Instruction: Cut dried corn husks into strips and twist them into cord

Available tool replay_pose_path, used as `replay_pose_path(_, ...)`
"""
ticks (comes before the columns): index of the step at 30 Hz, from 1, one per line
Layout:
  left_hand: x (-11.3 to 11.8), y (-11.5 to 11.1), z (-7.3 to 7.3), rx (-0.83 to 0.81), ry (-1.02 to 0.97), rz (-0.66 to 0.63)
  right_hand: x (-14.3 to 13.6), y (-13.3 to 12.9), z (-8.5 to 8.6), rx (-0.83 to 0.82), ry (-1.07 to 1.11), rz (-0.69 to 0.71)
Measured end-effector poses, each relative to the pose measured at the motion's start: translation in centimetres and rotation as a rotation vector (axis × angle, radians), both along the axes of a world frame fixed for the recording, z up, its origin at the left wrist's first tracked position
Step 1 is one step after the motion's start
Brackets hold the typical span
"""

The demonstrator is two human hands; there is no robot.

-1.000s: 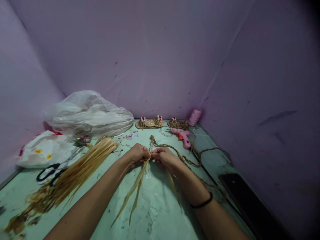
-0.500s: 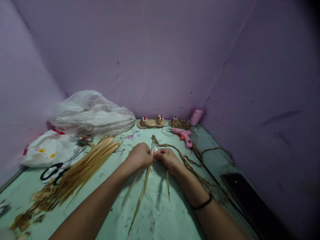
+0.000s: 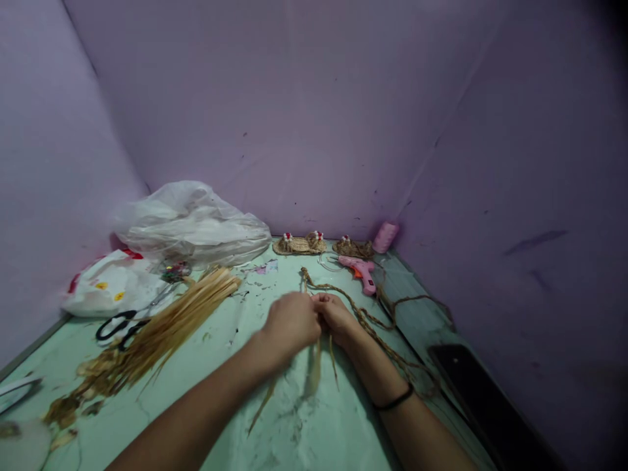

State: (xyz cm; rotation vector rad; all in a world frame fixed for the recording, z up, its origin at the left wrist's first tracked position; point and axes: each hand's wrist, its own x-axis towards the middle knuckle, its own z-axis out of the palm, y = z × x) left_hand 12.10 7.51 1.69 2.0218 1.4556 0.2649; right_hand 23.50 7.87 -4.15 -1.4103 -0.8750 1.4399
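My left hand (image 3: 293, 325) and my right hand (image 3: 334, 315) meet at the middle of the table, both closed on dried fibre strands (image 3: 261, 407). The left partly covers the right hand's fingertips. Loose strand ends hang down below both hands, and the one under the left is blurred. Beyond the fingers, a thin length of the work runs up to a knotted end on the tabletop. From that knot a long braided cord (image 3: 366, 322) curves away to the right, passing beside my right wrist, which wears a dark band.
To the left lie a bundle of dried fibre strips (image 3: 189, 320), black-handled scissors (image 3: 116, 327), a white bag (image 3: 110, 288) and a clear plastic bag (image 3: 196, 226). Along the back are small woven slippers (image 3: 300, 245), a pink glue gun (image 3: 360, 270) and a pink thread spool (image 3: 385, 237). A dark phone-like slab (image 3: 483, 399) lies right.
My left hand has moved right and now overlaps my right hand, with its strand swung to the right. The whole view has shifted slightly.
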Motion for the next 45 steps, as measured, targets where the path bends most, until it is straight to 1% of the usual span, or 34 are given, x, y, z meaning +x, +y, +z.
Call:
replay_pose_path(1,-0.5,0.8,0.4,0.081,-0.001,0.062,0.1,0.0,0.1,-0.005,0.011,0.017)
replay_pose_path(2,-0.9,1.5,0.6,0.097,-0.077,0.142,0.3,0.0,0.1,-0.009,0.023,0.032)
replay_pose_path(3,-1.2,2.1,0.6,0.011,-0.185,0.201,0.4,0.0,0.2,-0.009,0.036,0.045)
replay_pose_path(4,-1.2,2.6,0.4,-0.127,-0.268,0.237,0.5,0.0,0.2,-0.008,0.05,0.057)
replay_pose_path(6,-1.0,3.0,-0.4,-0.342,-0.361,0.241,0.6,0.0,0.3,-0.003,0.077,0.084)
replay_pose_path(7,-0.7,3.1,-0.9,-0.417,-0.383,0.228,0.7,0.0,0.4,-0.001,0.092,0.099)
replay_pose_path(11,-0.4,3.4,-2.7,-0.559,-0.46,0.213,0.9,0.2,0.6,-0.026,0.073,0.156)
replay_pose_path(13,-0.6,3.7,-3.2,-0.579,-0.456,0.234,0.8,0.3,0.5,-0.003,-0.032,0.151)
replay_pose_path(15,-0.8,3.8,-3.4,-0.566,-0.437,0.265,0.8,0.5,0.2,0.046,-0.158,0.126)
replay_pose_path(18,-0.7,3.8,-3.5,-0.506,-0.443,0.302,0.8,0.5,-0.1,0.14,-0.466,0.12)
replay_pose_path(21,-0.4,3.5,-3.5,-0.46,-0.485,0.314,0.6,-0.1,0.8,0.206,-0.867,0.154)
replay_pose_path(23,-0.2,3.4,-3.5,-0.451,-0.511,0.313,0.3,-0.6,2.0,0.174,-1.028,0.168)
replay_pose_path(25,-0.1,3.4,-3.4,-0.455,-0.53,0.317,-0.2,-1.2,3.1,0.121,-1.129,0.187)
replay_pose_path(27,-0.2,3.3,-3.2,-0.477,-0.537,0.327,-0.9,-1.6,3.9,0.104,-1.21,0.206)
replay_pose_path(30,-0.5,3.5,-3.0,-0.532,-0.533,0.326,-1.8,-2.1,4.4,0.131,-1.322,0.238)
replay_pose_path(33,-1.0,3.8,-3.0,-0.57,-0.54,0.276,-2.6,-2.5,4.6,0.141,-1.401,0.297)
replay_pose_path(35,-1.2,4.0,-3.0,-0.583,-0.545,0.238,-3.0,-2.8,4.7,0.143,-1.426,0.34)
replay_pose_path(38,-1.3,4.2,-3.0,-0.585,-0.544,0.219,-3.1,-3.0,5.0,0.153,-1.418,0.405)
replay_pose_path(40,-1.3,4.3,-3.0,-0.588,-0.543,0.215,-2.3,-2.8,5.3,0.165,-1.372,0.392)
replay_pose_path(41,-1.4,4.3,-2.9,-0.592,-0.543,0.211,-1.7,-2.6,5.5,0.169,-1.333,0.343)
replay_pose_path(43,-1.4,4.4,-3.0,-0.612,-0.551,0.19,-0.4,-1.9,5.5,0.155,-1.166,0.179)
replay_pose_path(44,-1.5,4.4,-3.0,-0.623,-0.556,0.177,0.2,-1.5,5.4,0.126,-1.009,0.095)
replay_pose_path(45,-1.5,4.5,-3.1,-0.633,-0.561,0.163,0.6,-1.1,5.1,0.078,-0.808,0.034)
